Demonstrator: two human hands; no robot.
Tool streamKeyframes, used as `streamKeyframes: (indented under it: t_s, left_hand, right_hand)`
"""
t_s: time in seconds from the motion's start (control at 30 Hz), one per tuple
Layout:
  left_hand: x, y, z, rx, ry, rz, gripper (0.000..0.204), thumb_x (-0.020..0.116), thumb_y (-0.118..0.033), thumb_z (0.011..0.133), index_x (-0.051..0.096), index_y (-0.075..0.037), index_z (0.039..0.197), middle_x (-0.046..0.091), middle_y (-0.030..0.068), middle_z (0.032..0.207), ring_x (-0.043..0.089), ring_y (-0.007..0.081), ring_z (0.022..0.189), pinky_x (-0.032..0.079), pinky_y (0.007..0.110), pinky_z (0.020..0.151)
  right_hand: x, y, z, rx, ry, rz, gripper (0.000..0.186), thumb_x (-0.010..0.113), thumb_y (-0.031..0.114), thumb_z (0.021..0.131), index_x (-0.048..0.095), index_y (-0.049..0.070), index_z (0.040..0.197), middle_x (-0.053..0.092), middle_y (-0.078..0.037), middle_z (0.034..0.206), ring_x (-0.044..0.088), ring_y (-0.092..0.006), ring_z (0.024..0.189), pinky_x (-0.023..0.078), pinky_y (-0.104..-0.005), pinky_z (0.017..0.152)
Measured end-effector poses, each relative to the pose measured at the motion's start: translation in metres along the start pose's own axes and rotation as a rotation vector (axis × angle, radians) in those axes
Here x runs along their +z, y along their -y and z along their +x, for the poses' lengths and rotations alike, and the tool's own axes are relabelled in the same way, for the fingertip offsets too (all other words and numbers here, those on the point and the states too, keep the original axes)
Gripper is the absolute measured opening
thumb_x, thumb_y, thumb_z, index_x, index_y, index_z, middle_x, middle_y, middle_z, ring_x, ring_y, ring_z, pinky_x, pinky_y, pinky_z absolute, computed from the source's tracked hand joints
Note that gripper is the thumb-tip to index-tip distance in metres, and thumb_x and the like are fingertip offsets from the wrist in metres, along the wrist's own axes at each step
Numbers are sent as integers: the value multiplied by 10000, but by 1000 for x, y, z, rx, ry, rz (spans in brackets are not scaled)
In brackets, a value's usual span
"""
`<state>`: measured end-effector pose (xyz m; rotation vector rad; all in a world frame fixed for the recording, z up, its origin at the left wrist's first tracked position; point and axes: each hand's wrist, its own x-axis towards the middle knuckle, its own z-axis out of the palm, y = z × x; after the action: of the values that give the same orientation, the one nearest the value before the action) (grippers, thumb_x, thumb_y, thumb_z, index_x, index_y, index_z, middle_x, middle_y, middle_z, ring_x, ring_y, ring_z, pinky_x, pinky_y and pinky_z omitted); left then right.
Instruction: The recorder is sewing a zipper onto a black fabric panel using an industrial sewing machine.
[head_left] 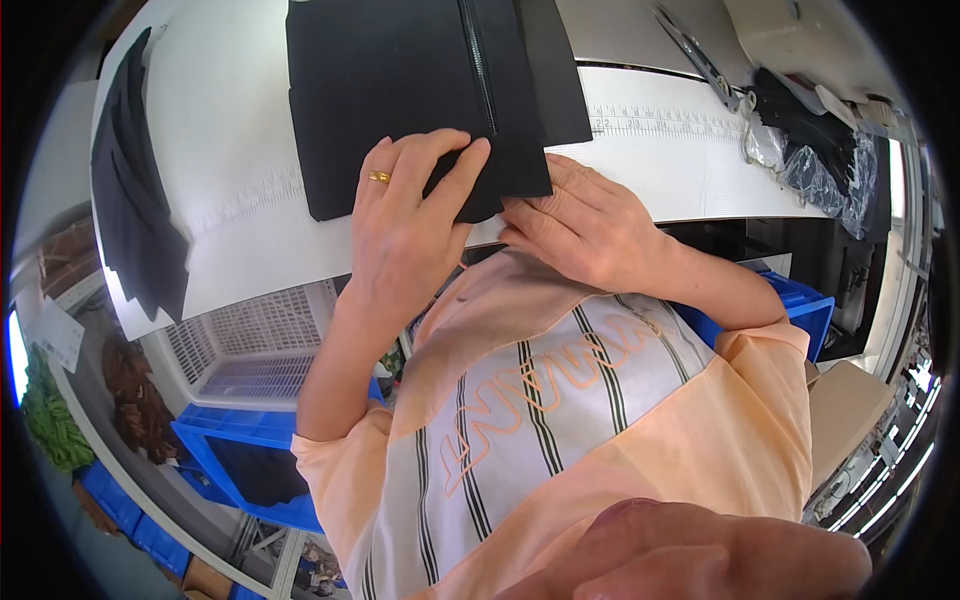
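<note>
A black fabric piece (380, 90) with a zipper (478, 65) running down its right part lies on the white table in front of me. My left hand (405, 215), with a gold ring on one finger, rests on its near part. Those fingers are bent and apart, the tips touching the cloth near the zipper's lower end. At the near right corner my right hand (580, 220) pinches the fabric's edge, its fingertips partly hidden by the cloth. A second dark layer (562, 90) sticks out along the right side.
Ruler markings (670, 122) cross the white table (240, 120). Black cloth pieces (138, 190) lie at its left end. Scissors (700, 55) and plastic-wrapped dark material (820, 150) lie at the right. Below stand a white basket (260, 345) and a blue crate (230, 420).
</note>
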<state>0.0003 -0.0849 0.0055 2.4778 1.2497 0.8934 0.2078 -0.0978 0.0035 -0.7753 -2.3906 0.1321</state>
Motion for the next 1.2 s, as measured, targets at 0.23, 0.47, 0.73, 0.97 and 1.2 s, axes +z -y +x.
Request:
streamKeyframes:
  t_s: [0.23,0.47,0.73,0.97,1.2]
  left_hand:
    - [-1,0,6,80,-59,48,364,704,-34,616,725,-61,979,600,25,971,618,204,864,465,471,910]
    - [-1,0,6,59,-46,38,354,710,-43,616,728,-78,967,605,16,963,622,198,857,434,464,945]
    - [1,1,6,54,-52,20,352,712,-50,629,715,-76,981,642,15,1054,634,197,922,410,458,977]
    - [-2,0,4,152,9,127,424,730,-113,598,694,-25,1011,645,47,1128,626,200,937,390,472,1024]
    - [-5,-1,5,191,87,192,552,774,-219,575,693,-38,1090,653,26,1171,632,188,957,364,456,1064]
  right_hand:
    - [0,-1,1,-4,-27,0,340,736,142,733,656,-38,1009,655,-137,981,634,-294,1004,544,-380,874]
    - [0,-2,1,16,-24,10,381,749,141,709,655,-45,1029,658,-135,981,625,-280,1000,545,-377,863]
    - [0,-1,0,15,-19,-2,383,752,140,710,657,-43,1032,660,-149,983,624,-287,1037,547,-374,872]
    - [-10,-7,-8,-27,13,105,345,751,143,724,667,-8,1023,668,-109,961,630,-265,979,552,-340,792]
    - [-21,-47,20,32,1,14,318,700,69,737,676,58,1054,635,-60,1121,601,-249,1029,515,-350,834]
